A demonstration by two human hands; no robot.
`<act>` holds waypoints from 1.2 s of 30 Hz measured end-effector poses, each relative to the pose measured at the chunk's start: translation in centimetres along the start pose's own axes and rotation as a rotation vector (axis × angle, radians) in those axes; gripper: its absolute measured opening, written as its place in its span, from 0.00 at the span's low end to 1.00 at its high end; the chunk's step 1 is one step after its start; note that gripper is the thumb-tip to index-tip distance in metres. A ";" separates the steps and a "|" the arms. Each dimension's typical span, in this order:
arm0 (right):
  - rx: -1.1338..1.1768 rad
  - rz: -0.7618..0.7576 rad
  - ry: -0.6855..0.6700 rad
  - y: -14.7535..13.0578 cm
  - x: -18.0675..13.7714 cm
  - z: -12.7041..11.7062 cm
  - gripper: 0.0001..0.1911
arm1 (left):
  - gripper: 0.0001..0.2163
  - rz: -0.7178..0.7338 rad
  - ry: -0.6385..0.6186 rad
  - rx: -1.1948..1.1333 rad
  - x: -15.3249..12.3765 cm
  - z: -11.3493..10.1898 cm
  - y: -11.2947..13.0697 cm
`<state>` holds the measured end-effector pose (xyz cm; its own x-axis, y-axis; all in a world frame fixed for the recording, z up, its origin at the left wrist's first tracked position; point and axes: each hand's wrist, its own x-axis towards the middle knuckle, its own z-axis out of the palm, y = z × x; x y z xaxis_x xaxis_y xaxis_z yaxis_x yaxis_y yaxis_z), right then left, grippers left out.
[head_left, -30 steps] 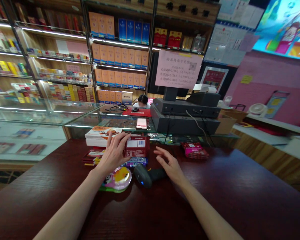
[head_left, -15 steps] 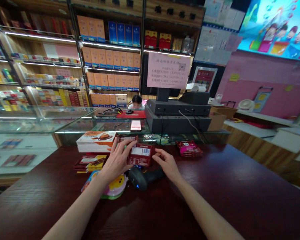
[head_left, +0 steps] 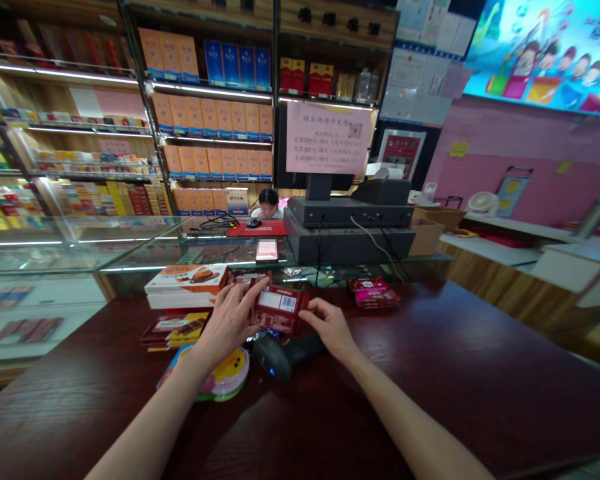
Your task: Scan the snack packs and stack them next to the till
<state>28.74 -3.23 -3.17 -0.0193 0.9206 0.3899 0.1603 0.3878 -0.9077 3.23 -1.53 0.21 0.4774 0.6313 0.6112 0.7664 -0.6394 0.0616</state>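
A flat dark red packet, its barcode and white label facing up, lies between my two hands. My left hand has its fingers over the left side of the packet and its thumb near the lower left corner. At the right edge, my right hand pinches the packet between thumb and fingertips. Just below sits a black handheld barcode scanner with a blue light, its handle reaching toward my right hand. A colourful package with a yellow cartoon face is partly hidden by my left forearm.
White and orange boxes are stacked at the left, behind yellow and red flat packs. Pink and red packs lie at the right. Beyond the wooden counter stand a glass case, a cash register and a person.
My right hand has moved left onto the packet's right edge; before, it was a little apart from it. The packet has tilted slightly. The whole view has shifted a little.
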 end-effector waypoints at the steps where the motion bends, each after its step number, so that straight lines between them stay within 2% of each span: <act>1: -0.009 0.000 0.012 0.0 0.0 0.0 0.12 | 0.44 -0.007 -0.010 -0.034 0.0 0.0 -0.1; 4: -0.040 -0.006 0.048 0.1 0.2 -0.2 0.11 | 0.44 -0.002 -0.032 -0.144 -0.2 0.1 -0.3; 8: -0.046 -0.014 0.060 0.3 0.3 -0.4 0.12 | 0.37 -0.032 -0.001 -0.272 -0.1 0.4 -0.7; 11: -0.084 -0.040 0.092 0.4 0.3 -0.6 0.11 | 0.32 -0.133 0.077 -0.374 0.1 0.6 -0.8; 15: -0.146 -0.075 0.140 0.5 0.3 -0.8 0.12 | 0.30 -0.331 0.145 -0.552 0.3 0.7 -0.5; 19: -0.205 -0.216 0.230 0.3 0.4 -1.0 0.12 | 0.17 -0.407 0.175 -0.562 0.1 0.9 -0.3; 21: -0.220 -0.269 0.259 0.1 0.4 -1.1 0.12 | 0.10 -0.393 0.184 -0.518 0.0 0.9 -0.3; 23: -0.228 -0.260 0.253 0.1 0.3 -1.2 0.12 | 0.07 -0.326 0.213 -0.491 0.0 0.9 -0.2; 26: -0.203 -0.173 0.193 0.2 0.2 -1.2 0.08 | 0.07 -0.201 0.268 -0.452 0.0 0.7 -0.1; 28: -0.169 -0.133 0.155 0.3 0.0 -1.2 0.08 | 0.06 -0.168 0.287 -0.394 -0.1 0.6 -0.1; 32: -0.205 -0.181 0.131 0.6 -0.1 -1.3 0.08 | 0.06 -0.141 0.265 -0.304 -0.3 0.3 -0.3; 36: -0.305 -0.228 0.114 0.6 -0.1 -1.5 0.10 | 0.07 -0.086 0.261 -0.348 -0.4 0.0 -0.4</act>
<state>30.33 -3.18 -3.47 0.0189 0.7948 0.6066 0.4510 0.5347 -0.7146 2.70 -1.55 -0.05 0.2593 0.5852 0.7683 0.5866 -0.7274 0.3560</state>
